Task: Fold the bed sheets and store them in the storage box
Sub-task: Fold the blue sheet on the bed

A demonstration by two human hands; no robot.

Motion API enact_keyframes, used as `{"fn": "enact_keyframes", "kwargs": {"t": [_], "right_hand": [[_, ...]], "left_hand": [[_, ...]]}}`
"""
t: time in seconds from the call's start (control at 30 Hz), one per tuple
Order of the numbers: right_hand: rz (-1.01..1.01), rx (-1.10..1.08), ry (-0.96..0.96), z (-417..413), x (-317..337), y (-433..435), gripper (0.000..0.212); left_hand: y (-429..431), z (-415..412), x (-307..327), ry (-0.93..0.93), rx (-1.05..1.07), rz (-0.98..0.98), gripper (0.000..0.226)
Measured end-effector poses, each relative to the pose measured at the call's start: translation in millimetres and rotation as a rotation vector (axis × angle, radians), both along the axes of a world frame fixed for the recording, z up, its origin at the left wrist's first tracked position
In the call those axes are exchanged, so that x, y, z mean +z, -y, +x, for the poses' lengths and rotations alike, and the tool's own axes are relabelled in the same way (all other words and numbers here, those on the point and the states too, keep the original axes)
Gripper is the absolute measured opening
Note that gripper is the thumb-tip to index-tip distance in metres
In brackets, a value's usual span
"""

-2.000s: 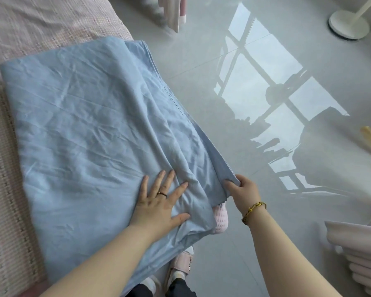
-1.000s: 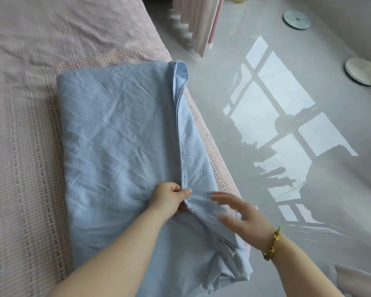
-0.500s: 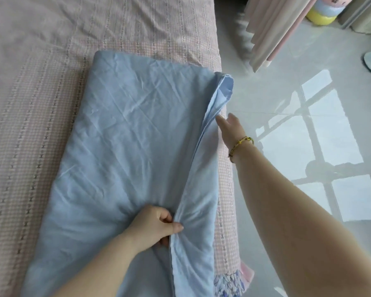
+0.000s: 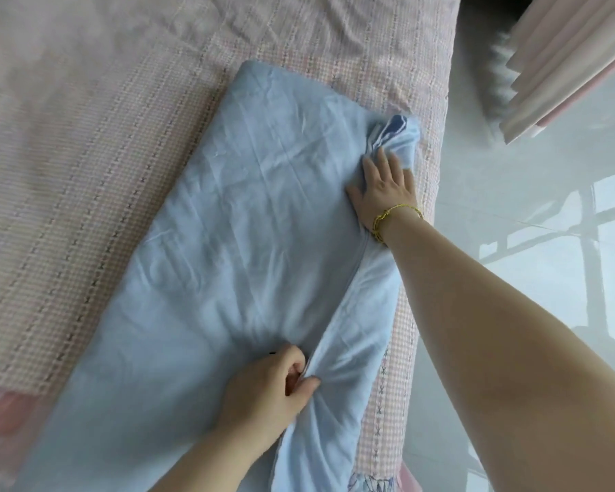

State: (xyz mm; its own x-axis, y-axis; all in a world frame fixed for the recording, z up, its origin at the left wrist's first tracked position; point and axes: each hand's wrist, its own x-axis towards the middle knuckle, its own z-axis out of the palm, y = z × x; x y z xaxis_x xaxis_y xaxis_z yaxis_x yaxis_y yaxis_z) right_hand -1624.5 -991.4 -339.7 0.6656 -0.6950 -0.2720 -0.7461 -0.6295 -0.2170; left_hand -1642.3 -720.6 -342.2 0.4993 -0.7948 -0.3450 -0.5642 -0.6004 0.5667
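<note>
I've moved right hand (image 4: 384, 188) flat onto the blue sheet (image 4: 245, 214), far corner. Left hand (image 4: 263, 395) pinches near edge; 1 fold squaring up.

blue sheet (image 4: 249, 225): folded on bed (image 4: 86, 172) | left grip (image 4: 267, 392): pinches near edge | right grip (image 4: 384, 188): flat on far corner

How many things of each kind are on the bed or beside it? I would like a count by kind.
Blue sheet: 1
Pink checked bedspread: 1
Hands: 2, left hand and right hand
Gold bracelet: 1
Curtain: 1
Total: 6
</note>
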Motion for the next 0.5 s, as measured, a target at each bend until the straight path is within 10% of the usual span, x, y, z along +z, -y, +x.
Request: {"fn": "enact_keyframes", "kwargs": {"t": [0.23, 0.37, 0.5], "right_hand": [[0.076, -0.009, 0.228, -48, 7, -52, 0.071], [-0.079, -0.059, 0.542, -89, 9, -107, 0.048], [-0.141, 0.153, 0.586, -148, 10, -177, 0.021]], "left_hand": [[-14, -1, -10, 0.383, -0.416, -0.574, 0.01], [-13, 16, -2, 0.397, -0.761, -0.486, 0.047], [-16, 30, 9, 0.315, -0.899, -0.226, 0.038]]}}
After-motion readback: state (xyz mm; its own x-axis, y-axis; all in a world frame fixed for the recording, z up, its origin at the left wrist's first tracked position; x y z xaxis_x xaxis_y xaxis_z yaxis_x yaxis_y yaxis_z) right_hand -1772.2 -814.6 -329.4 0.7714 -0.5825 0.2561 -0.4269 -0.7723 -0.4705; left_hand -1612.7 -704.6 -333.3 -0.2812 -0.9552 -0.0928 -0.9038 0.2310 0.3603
